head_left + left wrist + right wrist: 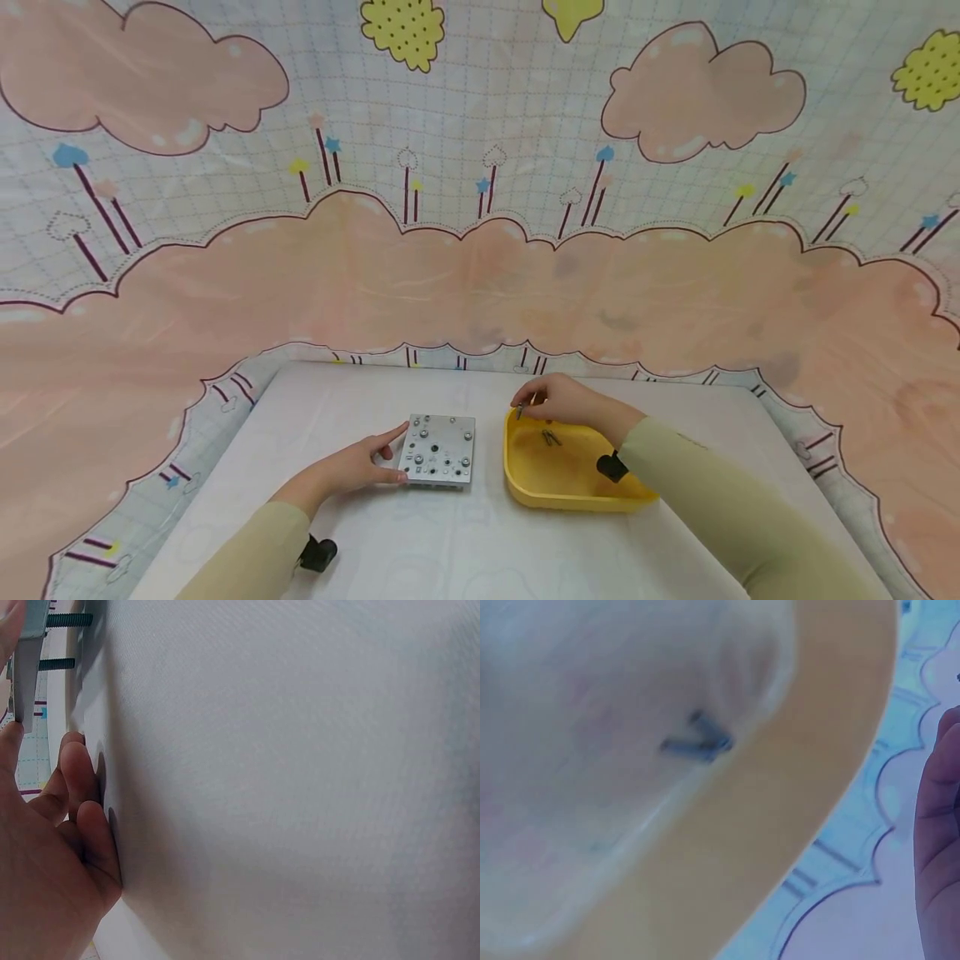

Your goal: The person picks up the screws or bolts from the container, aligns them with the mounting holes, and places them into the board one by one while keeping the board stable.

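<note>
A square metal plate (438,450) with several screws and holes lies on the white table. My left hand (402,454) holds its left edge between the index finger and the thumb. In the left wrist view the plate's edge (22,667) stands on green threaded screws (67,621), and the other fingers (79,772) lie curled on the table. My right hand (527,405) hovers over the far left corner of a yellow tray (525,487) and pinches a small dark screw (519,409). Two more screws (551,437) (697,740) lie inside the tray.
The white table (450,542) is ringed by a cloud-print cloth (480,275) that rises behind it. Wrist camera mounts show as black shapes on both sleeves (318,554). The right wrist view is blurred, with fingers (939,847) at its right edge.
</note>
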Motion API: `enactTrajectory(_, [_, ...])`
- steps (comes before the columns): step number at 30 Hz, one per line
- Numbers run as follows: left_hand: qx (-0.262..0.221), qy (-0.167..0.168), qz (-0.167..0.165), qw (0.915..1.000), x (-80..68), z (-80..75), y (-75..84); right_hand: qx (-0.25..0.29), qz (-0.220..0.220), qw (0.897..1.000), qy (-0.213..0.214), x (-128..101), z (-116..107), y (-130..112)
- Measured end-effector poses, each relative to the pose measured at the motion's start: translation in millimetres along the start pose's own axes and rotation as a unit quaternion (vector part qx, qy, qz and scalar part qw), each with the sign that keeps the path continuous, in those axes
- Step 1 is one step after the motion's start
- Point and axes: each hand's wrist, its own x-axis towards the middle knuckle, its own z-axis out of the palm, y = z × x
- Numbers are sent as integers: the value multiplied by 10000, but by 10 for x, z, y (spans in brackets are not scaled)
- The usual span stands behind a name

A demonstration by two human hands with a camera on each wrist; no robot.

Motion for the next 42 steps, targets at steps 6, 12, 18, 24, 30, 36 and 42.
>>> enactTrajectory(6, [3,2,7,10000,-7,5,18,234,-113,9995,-164,167,173,-227])
enactTrajectory(12, [23,95,-18,10000,-12,13,20,412,-264,9983,-305,344,370,-455])
enactTrajectory(18, [43,99,-59,9999,-11,11,35,252,-321,9978,-527,516,542,-562])
enactTrajectory(24, [91,61,19,9999,-28,-10,38,-34,-144,9961,-866,670,680,-630])
enactTrajectory(30, [69,-2,-22,10000,-24,-18,25,-557,126,9939,-941,780,803,-717])
enactTrajectory(36, [27,-70,-79,9999,-5,-17,19,-853,316,9911,-974,815,888,-772])
enactTrajectory(42, [39,-78,-51,9999,-5,-19,16,-1156,295,9878,-999,835,934,-765])
